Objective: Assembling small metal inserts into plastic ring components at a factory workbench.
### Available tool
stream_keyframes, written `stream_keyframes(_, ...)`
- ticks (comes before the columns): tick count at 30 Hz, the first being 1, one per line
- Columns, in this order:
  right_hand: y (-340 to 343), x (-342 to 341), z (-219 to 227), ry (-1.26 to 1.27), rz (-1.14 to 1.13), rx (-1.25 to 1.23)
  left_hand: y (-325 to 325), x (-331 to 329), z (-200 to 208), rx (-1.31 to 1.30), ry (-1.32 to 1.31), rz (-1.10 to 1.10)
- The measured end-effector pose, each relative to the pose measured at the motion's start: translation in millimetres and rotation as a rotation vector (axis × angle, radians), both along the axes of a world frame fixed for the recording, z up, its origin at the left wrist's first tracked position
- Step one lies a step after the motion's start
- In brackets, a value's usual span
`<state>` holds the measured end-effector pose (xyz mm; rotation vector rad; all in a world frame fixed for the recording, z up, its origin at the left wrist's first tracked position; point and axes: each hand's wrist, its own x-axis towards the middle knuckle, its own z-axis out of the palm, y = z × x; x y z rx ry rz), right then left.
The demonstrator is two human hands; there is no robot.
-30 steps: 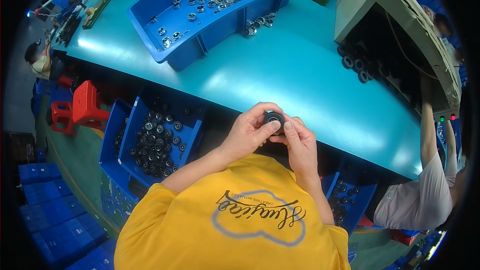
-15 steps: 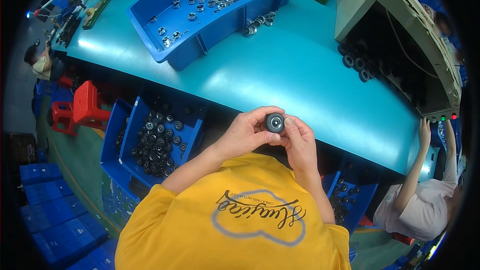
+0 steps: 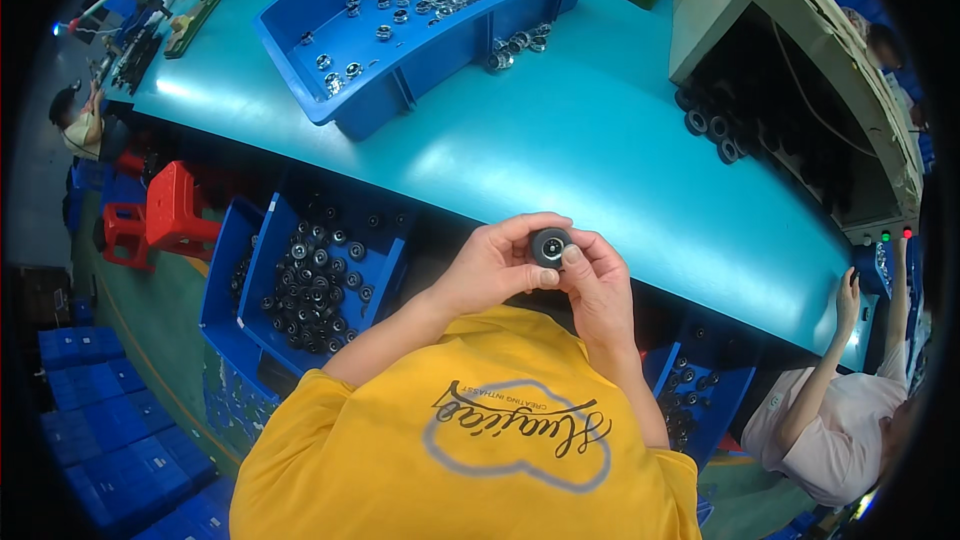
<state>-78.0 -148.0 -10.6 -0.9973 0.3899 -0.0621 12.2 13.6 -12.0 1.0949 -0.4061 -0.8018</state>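
Between my two hands, just off the table's near edge, is a small wheel [image 3: 549, 246] with a black tyre and a shiny hub facing me. My left hand [image 3: 500, 258] grips its left side, fingers over the top and thumb below. My right hand [image 3: 600, 278] holds the other side, its thumb pressed against the wheel's face. Below and left, a blue bin [image 3: 385, 312] contains many similar black wheels. Farther off on the table, a large blue tray [image 3: 365, 105] carries shiny metallic hubs.
Several loose hubs [image 3: 520, 46] lie against the tray's near side. A pale metal housing [image 3: 720, 15] stands at right with black tyres [image 3: 718, 128] in its opening. Red stools [image 3: 175, 208] stand at left. Another person [image 3: 830, 430] works at right; another blue bin [image 3: 728, 385] is near them.
My right thumb has shifted onto the wheel's face, and the wheel has turned slightly. My left hand stays nearly still. The person at right has moved their arms.
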Motion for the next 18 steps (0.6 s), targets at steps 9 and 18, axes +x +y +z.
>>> stream_keyframes(9,-0.1,3.0,8.8,-0.048,0.024,0.036,2.5,5.9,-1.0,-0.054,0.083,-0.008)
stream_keyframes(18,-3.7,-0.5,-1.1,-0.09,0.025,-0.074,-0.3,-0.6,-2.7,0.215,-0.635,0.334)
